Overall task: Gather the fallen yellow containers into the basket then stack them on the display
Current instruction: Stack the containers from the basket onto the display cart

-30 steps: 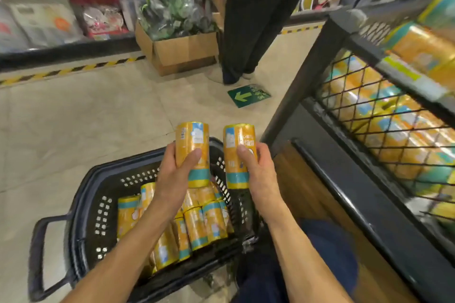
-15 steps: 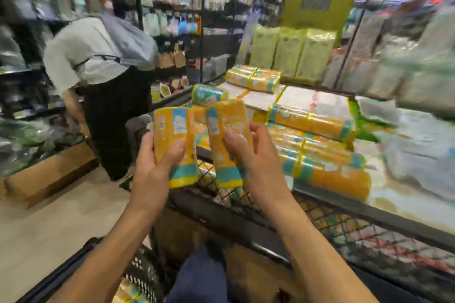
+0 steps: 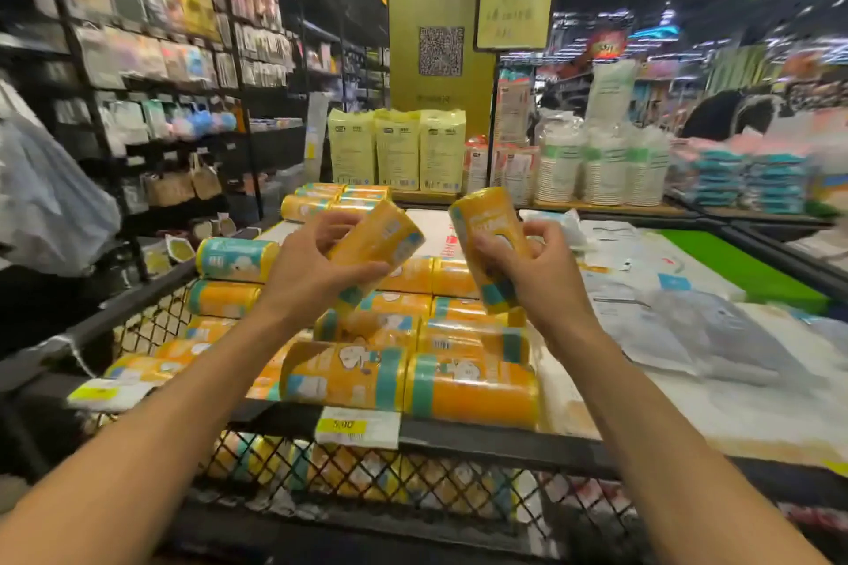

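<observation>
Yellow containers (image 3: 413,376) lie stacked on the display (image 3: 504,434), straight ahead of you and below your hands. They rest on their sides, long axes running left to right.

And you carry two more. Your left hand (image 3: 312,275) is wrapped round the left container (image 3: 385,239). Your right hand (image 3: 532,275) is wrapped round the right container (image 3: 482,220), thumb across its front. Neither hand is free.

Mind the tilt. Your left container leans with its top end up and to the right. Your right container leans with its top end up and to the left. Neither lies level as the stacked ones do.

So, as I judge it, you need to roll each wrist until the long axis runs across the display before you set anything down.

Which hand goes first? Your right container hangs over the right-hand column of the stack and your left one over the middle. Both look about equally near, so I can't pick for you.

Left of the stack the pile sits lower, beside a teal container (image 3: 234,259). That may be a gap for your left hand, though the blur makes it hard to tell.

You have no basket in view. The price tag (image 3: 358,424) hangs on the front rail just below the nearest row.
</observation>
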### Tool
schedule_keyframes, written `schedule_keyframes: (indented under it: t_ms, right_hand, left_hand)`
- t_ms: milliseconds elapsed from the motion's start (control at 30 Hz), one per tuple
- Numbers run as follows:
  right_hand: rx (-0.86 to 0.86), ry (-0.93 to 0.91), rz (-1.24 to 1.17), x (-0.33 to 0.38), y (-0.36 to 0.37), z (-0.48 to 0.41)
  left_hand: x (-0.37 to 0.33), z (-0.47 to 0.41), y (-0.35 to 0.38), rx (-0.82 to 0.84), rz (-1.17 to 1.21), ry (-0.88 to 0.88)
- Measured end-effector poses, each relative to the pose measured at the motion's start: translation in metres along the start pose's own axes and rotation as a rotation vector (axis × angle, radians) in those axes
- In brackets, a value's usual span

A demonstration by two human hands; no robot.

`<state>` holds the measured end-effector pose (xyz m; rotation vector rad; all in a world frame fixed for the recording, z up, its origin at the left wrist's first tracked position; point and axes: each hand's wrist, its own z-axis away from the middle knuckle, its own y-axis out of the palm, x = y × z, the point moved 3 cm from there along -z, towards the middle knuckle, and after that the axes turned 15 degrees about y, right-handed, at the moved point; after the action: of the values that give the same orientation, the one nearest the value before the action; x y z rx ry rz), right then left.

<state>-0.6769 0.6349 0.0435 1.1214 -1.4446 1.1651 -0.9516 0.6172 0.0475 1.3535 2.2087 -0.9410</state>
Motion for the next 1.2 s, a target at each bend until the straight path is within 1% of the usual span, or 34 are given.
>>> schedule_keyframes:
  t_ms: [100,167,233,333,367,433,533,633,700,800,867,900,967,1033,1100,1200]
  right_hand:
    - [0.017,-0.023,0.197,-0.004,0.002,-0.039]
    - [0.090,-0.047,0.355,-0.008,0.005,-0.060]
    - [0.167,-0.053,0.496,-0.019,0.011,-0.075]
    - [0.233,-0.038,0.624,-0.035,0.015,-0.083]
    - [0.236,-0.031,0.634,-0.038,0.015,-0.085]
    - [0.250,-0.005,0.569,-0.042,0.014,-0.083]
    - [0.307,0.024,0.517,-0.048,0.014,-0.076]
    - [0.379,0.073,0.555,-0.054,0.017,-0.073]
    - [0.407,0.114,0.495,-0.055,0.016,-0.071]
    - [0.398,0.100,0.483,-0.057,0.016,-0.066]
    - [0.340,0.099,0.452,-0.055,0.014,-0.064]
    - [0.288,0.097,0.399,-0.052,0.010,-0.065]
    - [0.183,0.099,0.262,-0.041,0.002,-0.065]
    - [0.151,0.092,0.171,-0.027,0.001,-0.057]
    - [0.184,0.069,0.131,-0.014,0.011,-0.041]
    - [0.268,0.052,0.059,0.007,0.046,-0.004]
  left_hand:
    - [0.021,-0.027,0.003,0.165,-0.067,-0.010]
    - [0.038,-0.040,0.003,0.253,-0.090,-0.061]
    - [0.058,-0.044,0.006,0.317,-0.083,-0.128]
    - [0.080,-0.037,0.014,0.388,-0.052,-0.150]
    - [0.085,-0.036,0.015,0.397,-0.046,-0.155]
    - [0.086,-0.034,0.016,0.403,-0.017,-0.177]
    - [0.091,-0.030,0.018,0.391,0.066,-0.196]
    - [0.098,-0.020,0.026,0.484,0.169,-0.308]
    - [0.099,-0.015,0.027,0.505,0.234,-0.381]
    - [0.102,-0.013,0.026,0.484,0.253,-0.379]
    - [0.102,-0.011,0.022,0.468,0.231,-0.393]
    - [0.100,-0.012,0.019,0.435,0.202,-0.376]
    - [0.089,-0.014,0.008,0.309,0.135,-0.333]
    - [0.065,-0.009,-0.006,0.142,0.154,-0.292]
    - [0.034,0.009,-0.021,0.019,0.235,-0.251]
    - [-0.009,0.050,-0.049,-0.102,0.302,-0.203]
